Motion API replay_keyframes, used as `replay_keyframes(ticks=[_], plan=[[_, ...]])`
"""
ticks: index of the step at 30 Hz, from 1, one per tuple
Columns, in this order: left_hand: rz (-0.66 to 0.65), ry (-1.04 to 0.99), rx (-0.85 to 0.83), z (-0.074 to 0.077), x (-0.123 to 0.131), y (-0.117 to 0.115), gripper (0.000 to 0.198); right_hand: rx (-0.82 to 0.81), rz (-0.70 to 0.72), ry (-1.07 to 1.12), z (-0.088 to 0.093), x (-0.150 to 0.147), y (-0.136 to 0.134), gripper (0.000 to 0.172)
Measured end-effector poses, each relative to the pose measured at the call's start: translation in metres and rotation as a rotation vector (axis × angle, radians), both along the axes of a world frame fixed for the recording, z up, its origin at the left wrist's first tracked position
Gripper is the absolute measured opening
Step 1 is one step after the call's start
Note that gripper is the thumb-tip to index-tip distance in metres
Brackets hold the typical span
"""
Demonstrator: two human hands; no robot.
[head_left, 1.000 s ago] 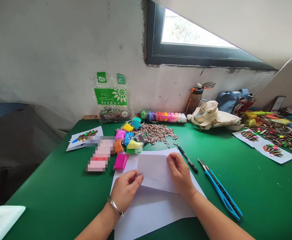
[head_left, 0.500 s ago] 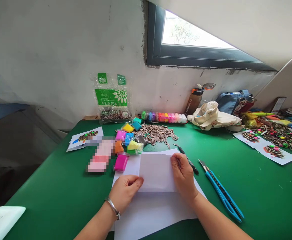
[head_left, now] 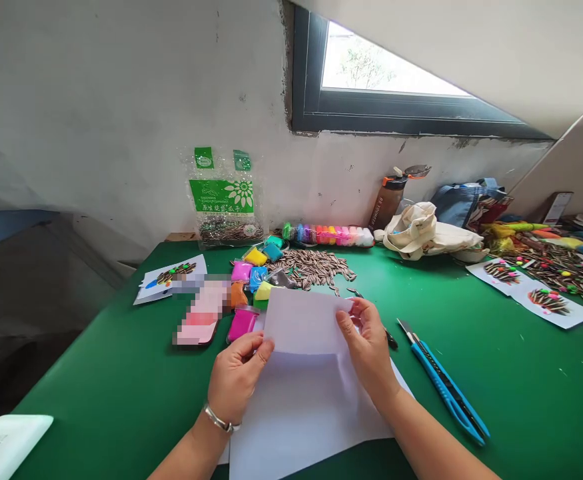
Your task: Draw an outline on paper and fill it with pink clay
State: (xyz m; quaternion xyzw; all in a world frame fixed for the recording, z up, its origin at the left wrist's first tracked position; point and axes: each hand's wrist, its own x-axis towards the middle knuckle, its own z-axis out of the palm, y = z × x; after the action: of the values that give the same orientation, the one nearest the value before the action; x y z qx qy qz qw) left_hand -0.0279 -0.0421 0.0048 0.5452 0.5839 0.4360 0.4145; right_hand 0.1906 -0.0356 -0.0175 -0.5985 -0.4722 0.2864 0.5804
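Observation:
A small white paper piece is lifted off the table between both hands. My left hand pinches its lower left corner; a silver bracelet circles that wrist. At the paper's right edge, my right hand grips it with thumb and fingers. Underneath lies a larger white sheet on the green table.
Blue utility knife and a black pen lie right of my hands. Coloured clay packets, a seed pile, a seed bag and a clay strip sit behind. Cloth bag, bottle, seed pictures at right.
The small paper has come up off the large sheet and is held raised and tilted toward me. Both hands rose with it; the left hand shifted slightly left.

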Motion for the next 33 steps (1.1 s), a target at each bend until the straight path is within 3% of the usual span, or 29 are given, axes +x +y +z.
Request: replay_keyframes(ticks=[4, 8, 11, 15, 18, 22, 25, 28, 30, 33], plan=[[0.063, 0.041, 0.064, 0.001, -0.001, -0.002, 0.029, -0.164, 0.021, 0.222, -0.013, 0.002, 0.005, 0.051], [0.079, 0.049, 0.112, 0.000, -0.001, -0.005, 0.027, -0.302, 0.189, 0.536, -0.010, -0.002, 0.003, 0.064], [0.091, 0.051, 0.145, -0.002, -0.001, -0.007, 0.025, -0.388, 0.275, 0.711, 0.000, -0.006, 0.001, 0.060], [0.084, 0.065, 0.170, -0.004, 0.000, -0.008, 0.022, -0.361, 0.331, 0.840, 0.007, -0.003, 0.001, 0.044], [0.062, 0.083, 0.174, -0.005, 0.001, -0.010, 0.020, -0.355, 0.416, 0.856, 0.004, 0.002, 0.003, 0.038], [0.053, 0.017, 0.130, -0.008, 0.005, -0.009, 0.023, -0.326, 0.428, 0.817, -0.002, 0.008, 0.006, 0.047], [0.054, -0.163, 0.041, -0.011, 0.008, -0.005, 0.060, -0.296, 0.404, 0.811, -0.005, 0.010, 0.007, 0.059], [0.027, -0.319, -0.056, -0.014, 0.008, 0.000, 0.091, -0.291, 0.433, 0.773, -0.006, 0.010, 0.005, 0.058], [-0.018, -0.385, -0.125, -0.015, 0.006, 0.003, 0.088, -0.286, 0.461, 0.744, -0.005, 0.009, 0.004, 0.052], [-0.082, -0.395, -0.195, -0.016, 0.002, 0.005, 0.061, -0.294, 0.525, 0.720, -0.002, 0.008, 0.002, 0.044]])
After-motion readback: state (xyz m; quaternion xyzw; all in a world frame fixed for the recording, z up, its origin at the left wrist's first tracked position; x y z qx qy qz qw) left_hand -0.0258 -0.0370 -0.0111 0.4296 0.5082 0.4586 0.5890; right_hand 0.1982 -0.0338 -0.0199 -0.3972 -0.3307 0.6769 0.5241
